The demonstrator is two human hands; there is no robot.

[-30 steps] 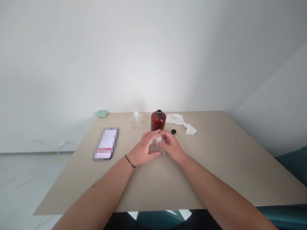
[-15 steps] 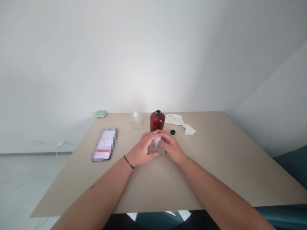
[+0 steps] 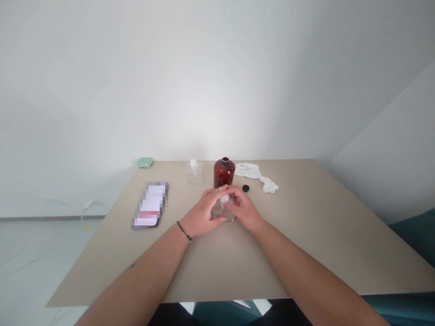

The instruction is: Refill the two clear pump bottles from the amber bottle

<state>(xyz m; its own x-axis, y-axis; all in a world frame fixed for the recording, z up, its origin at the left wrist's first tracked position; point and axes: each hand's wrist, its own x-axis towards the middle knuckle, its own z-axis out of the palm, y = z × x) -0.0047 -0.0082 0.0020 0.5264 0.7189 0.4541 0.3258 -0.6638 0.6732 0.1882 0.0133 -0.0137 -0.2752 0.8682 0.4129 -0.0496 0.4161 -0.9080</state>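
Note:
Both my hands close around a clear square glass bottle (image 3: 222, 213) at the middle of the beige table (image 3: 282, 253). It has a white top (image 3: 224, 199), partly hidden by my fingers. My left hand (image 3: 204, 212), with a dark band on the wrist, grips the bottle's left side and top. My right hand (image 3: 244, 209) grips its right side. Just behind my fingers stands an amber bottle (image 3: 224, 173) with an open neck. A small black cap (image 3: 245, 188) lies near my right hand.
A crumpled white cloth (image 3: 256, 174) lies at the back right. A clear box (image 3: 194, 174) with white tissue stands at the back, a pale green compact (image 3: 144, 162) at the far corner, and a pixelated flat packet (image 3: 149, 206) to the left.
My hands stay on the clear bottle with no clear change in grip. The whole view shifts only slightly.

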